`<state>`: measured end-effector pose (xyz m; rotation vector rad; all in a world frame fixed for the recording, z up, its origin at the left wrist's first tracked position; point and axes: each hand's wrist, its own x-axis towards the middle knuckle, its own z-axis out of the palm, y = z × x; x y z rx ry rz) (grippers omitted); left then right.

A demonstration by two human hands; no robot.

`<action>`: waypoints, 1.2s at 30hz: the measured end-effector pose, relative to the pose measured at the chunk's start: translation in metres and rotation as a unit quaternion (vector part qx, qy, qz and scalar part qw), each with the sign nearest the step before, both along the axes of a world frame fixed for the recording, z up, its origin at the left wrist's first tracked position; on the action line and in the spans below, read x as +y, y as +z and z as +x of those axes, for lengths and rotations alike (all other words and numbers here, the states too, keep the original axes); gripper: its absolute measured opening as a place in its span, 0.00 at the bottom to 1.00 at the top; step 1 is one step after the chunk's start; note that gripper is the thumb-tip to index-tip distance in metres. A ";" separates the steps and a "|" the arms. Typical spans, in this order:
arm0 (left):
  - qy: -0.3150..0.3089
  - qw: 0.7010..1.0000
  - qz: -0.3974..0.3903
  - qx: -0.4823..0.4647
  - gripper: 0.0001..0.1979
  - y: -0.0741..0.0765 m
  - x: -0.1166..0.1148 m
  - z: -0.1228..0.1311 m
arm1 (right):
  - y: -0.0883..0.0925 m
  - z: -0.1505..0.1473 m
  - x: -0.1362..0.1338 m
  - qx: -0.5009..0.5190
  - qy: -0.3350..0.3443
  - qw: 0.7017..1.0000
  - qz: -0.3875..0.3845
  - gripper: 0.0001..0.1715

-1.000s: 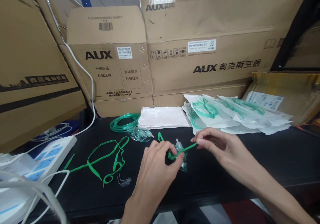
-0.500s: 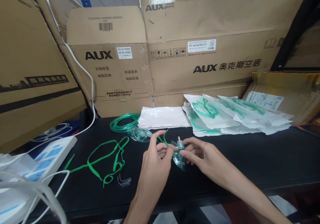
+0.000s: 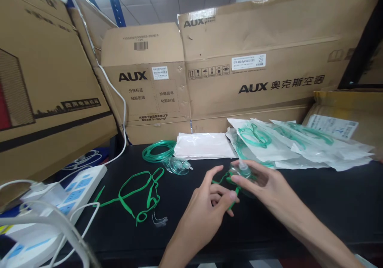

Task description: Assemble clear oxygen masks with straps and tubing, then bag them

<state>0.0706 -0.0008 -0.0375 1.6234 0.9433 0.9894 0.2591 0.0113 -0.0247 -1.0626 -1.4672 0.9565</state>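
My right hand (image 3: 267, 184) grips a small clear green breathing mask (image 3: 245, 170), its whitish connector pointing up. Fingers and thumb hide much of the mask. Just to the left, my left hand (image 3: 205, 204) pinches a green elastic strap (image 3: 237, 190) between thumb and fingers, with its index finger raised. That strap runs up to the mask's edge; one loose part shows behind the left fingers. On the black table (image 3: 119, 236), farther left, lie another green strap (image 3: 127, 183) in loops and some thin clear strips (image 3: 159, 220).
Coiled green tubing (image 3: 158, 151) and a second clear mask (image 3: 177, 166) lie behind my hands. White pouches (image 3: 205, 145) are beside them. Packaged tubing sets (image 3: 266, 140) pile up at the back right. A power strip (image 3: 74, 196) with white cables stands left. Cardboard boxes (image 3: 215, 100) wall the back.
Both hands have moved right across the table with the mask. The left hand has come away from the mask body and now pulls the strap toward me. The view has shifted slightly.
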 end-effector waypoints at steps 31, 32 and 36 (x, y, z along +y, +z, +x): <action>0.270 0.859 0.033 0.434 0.14 0.059 0.183 -0.160 | -0.048 0.001 -0.009 -0.254 -0.199 0.932 0.168 0.19; 0.273 0.869 0.028 0.413 0.14 0.060 0.185 -0.163 | -0.047 -0.002 -0.009 -0.253 -0.203 0.931 0.170 0.19; 0.273 0.906 -0.003 0.323 0.16 0.065 0.191 -0.170 | -0.044 -0.003 -0.007 -0.248 -0.203 0.932 0.171 0.19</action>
